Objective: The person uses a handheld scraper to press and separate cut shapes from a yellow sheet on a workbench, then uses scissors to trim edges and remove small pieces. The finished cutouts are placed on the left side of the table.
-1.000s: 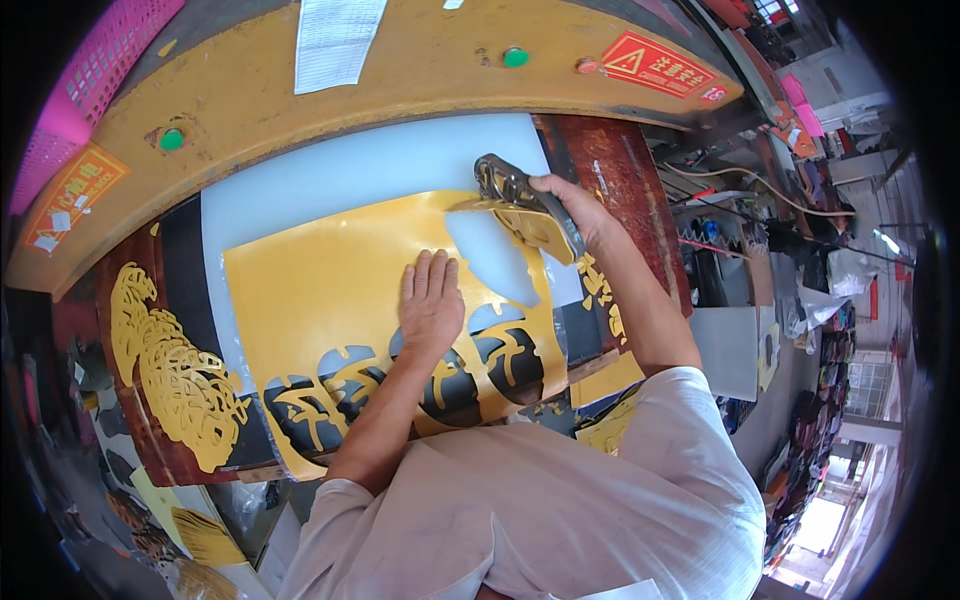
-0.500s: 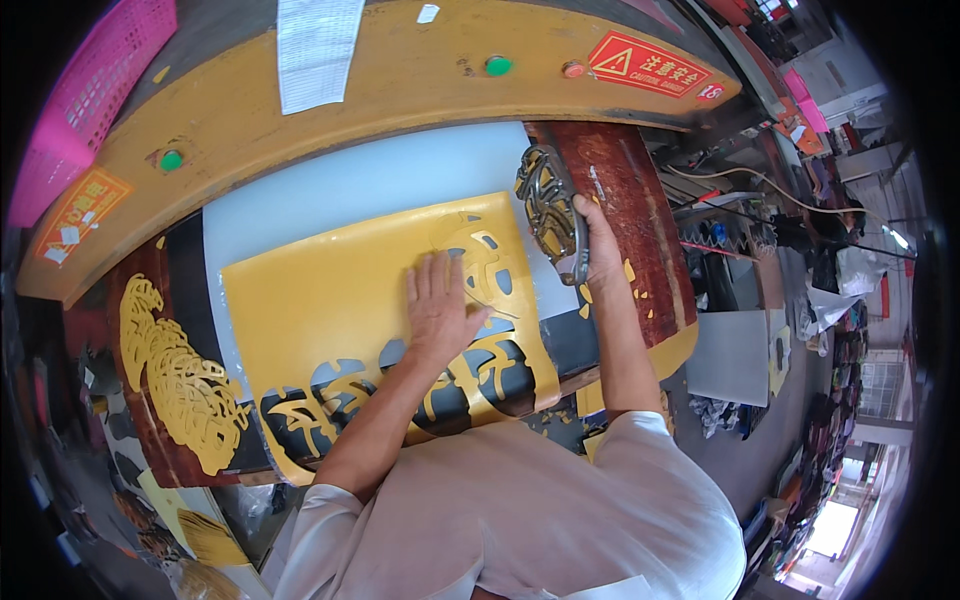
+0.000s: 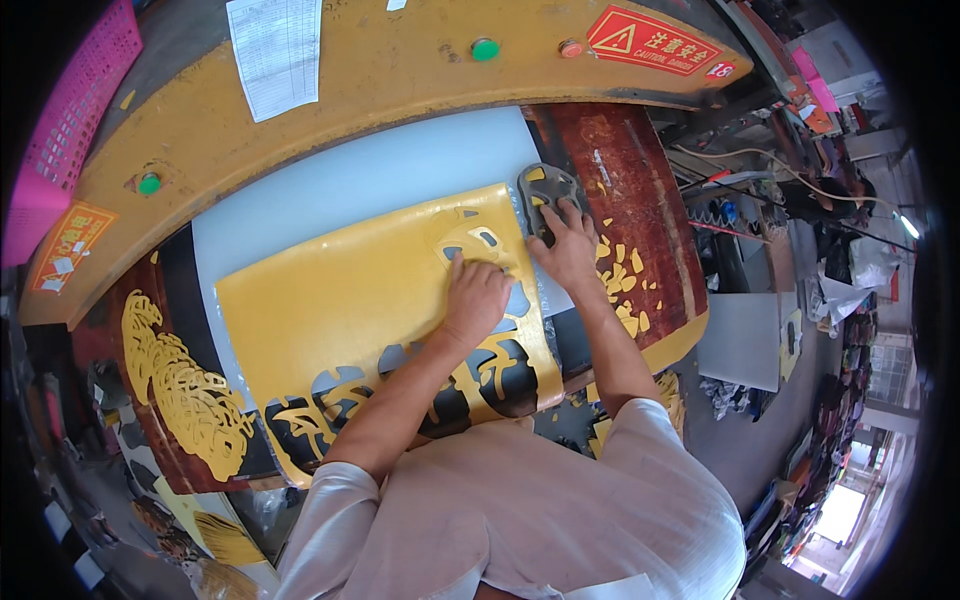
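A yellow sheet (image 3: pixel 330 290) with cut-out openings along its near edge lies on a pale blue-white board (image 3: pixel 360 170). My left hand (image 3: pixel 478 303) is at the sheet's right part, its fingers bent onto a cut yellow piece (image 3: pixel 487 238) with holes in it. The thumb and fingertips are pressed to that piece. To the right, a dark metal cutting die (image 3: pixel 552 186) lies at the board's edge. My right hand (image 3: pixel 568 245) grips it from above, fingers over its bars and thumb at its left side.
Small yellow scraps (image 3: pixel 625 280) are scattered over the red-brown surface (image 3: pixel 660 220) at right. A heap of cut yellow pieces (image 3: pixel 190 390) lies at left. Beyond the board runs the machine's yellow beam (image 3: pixel 400 75) with green buttons (image 3: pixel 485 49). A pink basket (image 3: pixel 80 120) stands far left.
My right hand has turned the die from upright to flat, and more yellow scraps lie beside it. My left hand has moved right, from lying flat to curled fingers on the cut piece.
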Motion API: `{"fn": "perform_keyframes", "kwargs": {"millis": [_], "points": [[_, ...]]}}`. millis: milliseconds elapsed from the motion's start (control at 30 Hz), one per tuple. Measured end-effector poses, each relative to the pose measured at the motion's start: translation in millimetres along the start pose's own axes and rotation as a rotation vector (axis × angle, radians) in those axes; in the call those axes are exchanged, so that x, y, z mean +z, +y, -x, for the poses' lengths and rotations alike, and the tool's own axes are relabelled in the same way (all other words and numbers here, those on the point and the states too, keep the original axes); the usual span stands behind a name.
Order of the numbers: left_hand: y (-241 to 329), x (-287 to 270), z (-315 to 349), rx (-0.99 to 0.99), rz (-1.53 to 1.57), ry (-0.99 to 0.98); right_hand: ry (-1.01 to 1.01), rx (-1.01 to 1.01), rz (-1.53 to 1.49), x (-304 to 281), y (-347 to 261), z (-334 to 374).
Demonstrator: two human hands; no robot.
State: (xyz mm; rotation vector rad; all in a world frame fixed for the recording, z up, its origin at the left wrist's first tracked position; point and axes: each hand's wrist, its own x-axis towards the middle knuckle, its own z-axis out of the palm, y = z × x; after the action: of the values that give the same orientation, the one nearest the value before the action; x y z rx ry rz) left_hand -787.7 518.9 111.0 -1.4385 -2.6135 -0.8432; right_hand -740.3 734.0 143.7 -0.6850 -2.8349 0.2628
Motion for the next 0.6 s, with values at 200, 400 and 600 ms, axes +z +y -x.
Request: {"fn": "perform_keyframes", "kwargs": {"millis": [200,400,600], "points": [[-65,-74,-33,-1.089,1.689,0.46,-0.087,-0.377,-0.103,29,-38,10],[-162,-236,-10,-0.97,1.567,0.898,-0.023,-0.367,-0.078,39,-54,26],[-173,-217,47,-0.904,1.629,1.012,-0.112,-0.335,-0.006,40,-56,20]]}}
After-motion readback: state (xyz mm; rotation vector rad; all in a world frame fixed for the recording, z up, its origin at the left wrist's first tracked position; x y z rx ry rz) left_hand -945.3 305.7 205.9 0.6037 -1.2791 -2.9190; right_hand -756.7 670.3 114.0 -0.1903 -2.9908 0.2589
